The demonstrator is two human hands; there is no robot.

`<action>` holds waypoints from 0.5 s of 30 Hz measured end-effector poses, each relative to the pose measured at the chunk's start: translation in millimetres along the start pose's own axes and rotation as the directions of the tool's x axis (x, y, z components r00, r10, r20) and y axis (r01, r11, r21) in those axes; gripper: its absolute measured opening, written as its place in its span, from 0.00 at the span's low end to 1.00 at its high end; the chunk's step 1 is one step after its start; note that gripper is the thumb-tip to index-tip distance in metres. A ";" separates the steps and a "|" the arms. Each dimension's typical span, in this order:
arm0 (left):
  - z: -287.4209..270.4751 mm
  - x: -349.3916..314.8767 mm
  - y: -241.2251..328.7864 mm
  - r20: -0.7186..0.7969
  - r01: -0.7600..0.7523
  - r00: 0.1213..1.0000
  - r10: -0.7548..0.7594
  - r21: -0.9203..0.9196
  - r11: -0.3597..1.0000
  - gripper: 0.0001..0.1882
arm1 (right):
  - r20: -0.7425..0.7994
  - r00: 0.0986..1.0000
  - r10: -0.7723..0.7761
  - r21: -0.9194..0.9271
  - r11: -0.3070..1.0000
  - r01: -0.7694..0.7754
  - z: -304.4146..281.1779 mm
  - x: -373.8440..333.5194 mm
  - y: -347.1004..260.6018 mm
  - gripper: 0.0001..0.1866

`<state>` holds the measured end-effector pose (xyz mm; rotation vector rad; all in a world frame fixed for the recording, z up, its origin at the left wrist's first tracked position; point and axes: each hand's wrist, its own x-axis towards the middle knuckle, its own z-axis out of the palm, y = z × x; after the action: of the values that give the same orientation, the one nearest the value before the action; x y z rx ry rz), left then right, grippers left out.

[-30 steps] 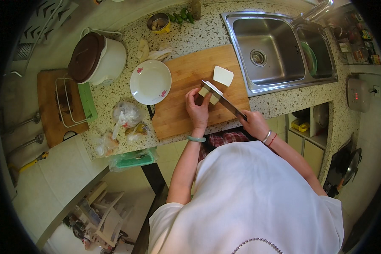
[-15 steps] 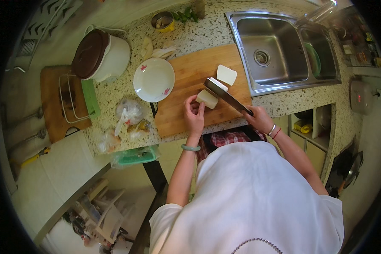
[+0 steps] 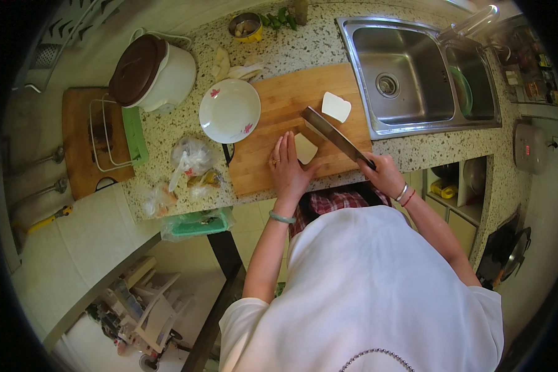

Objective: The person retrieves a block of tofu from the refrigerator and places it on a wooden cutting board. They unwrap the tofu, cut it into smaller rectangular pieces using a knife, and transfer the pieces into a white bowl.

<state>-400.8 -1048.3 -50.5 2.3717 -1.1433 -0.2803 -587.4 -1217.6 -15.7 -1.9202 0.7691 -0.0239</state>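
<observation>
On the wooden cutting board (image 3: pixel 279 99) lie pieces of a peeled, pale vegetable whose kind I cannot make out. My left hand (image 3: pixel 286 170) rests on the board with its fingers stretched out and thumb spread, against the left and near sides of one pale piece (image 3: pixel 305 149). My right hand (image 3: pixel 383 178) is closed round the handle of a broad-bladed kitchen knife (image 3: pixel 335 135). Its blade slants to the far left, just right of that piece. Beyond the blade a white cut piece (image 3: pixel 336 106) lies flat.
A flowered white plate (image 3: pixel 229 111) overlaps the board's left edge. Peelings (image 3: pixel 235 69) and a small metal bowl (image 3: pixel 246 28) sit behind it. Plastic bags (image 3: pixel 192 164) and a lidded pot (image 3: pixel 158 74) stand leftward. A double sink (image 3: pixel 409 74) borders the board's right side.
My left hand has gone from pinching the pale piece to lying stretched beside it, and the piece has turned. The white slice along the knife's far side is out of sight now.
</observation>
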 end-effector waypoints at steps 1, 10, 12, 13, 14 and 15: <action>2.9 1.0 0.4 0.001 0.019 1.000 -0.019 0.003 1.000 0.49 | 0.000 1.000 0.020 0.023 1.000 -0.020 0.1 -0.4 -1.5 0.09; 20.2 4.0 -13.1 -0.144 0.100 0.982 -0.119 -0.127 0.987 0.47 | -0.016 0.999 -0.033 -0.058 0.998 0.032 2.9 -4.2 -13.8 0.09; 17.6 1.3 -7.5 -0.117 0.096 0.988 -0.104 -0.068 0.993 0.48 | -0.009 0.999 -0.052 -0.093 0.994 0.051 7.1 -4.8 -14.0 0.10; 18.3 0.0 -7.0 -0.147 0.092 0.984 -0.103 -0.075 0.993 0.48 | -0.010 0.998 -0.067 -0.117 0.991 0.066 10.6 -4.7 -11.9 0.10; 18.8 -1.2 -6.7 -0.177 0.088 0.979 -0.101 -0.082 0.993 0.49 | -0.011 0.997 -0.082 -0.140 0.987 0.080 13.1 -4.5 -10.5 0.10; 17.0 -2.4 -5.4 -0.203 0.086 0.974 -0.103 -0.089 0.992 0.49 | -0.009 0.997 -0.079 -0.132 0.988 0.077 14.8 -4.6 -9.8 0.10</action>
<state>-405.2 -1049.3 -67.9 2.3258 -0.9080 -0.1046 -581.1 -1200.6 -13.3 -2.0769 0.7199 -0.0355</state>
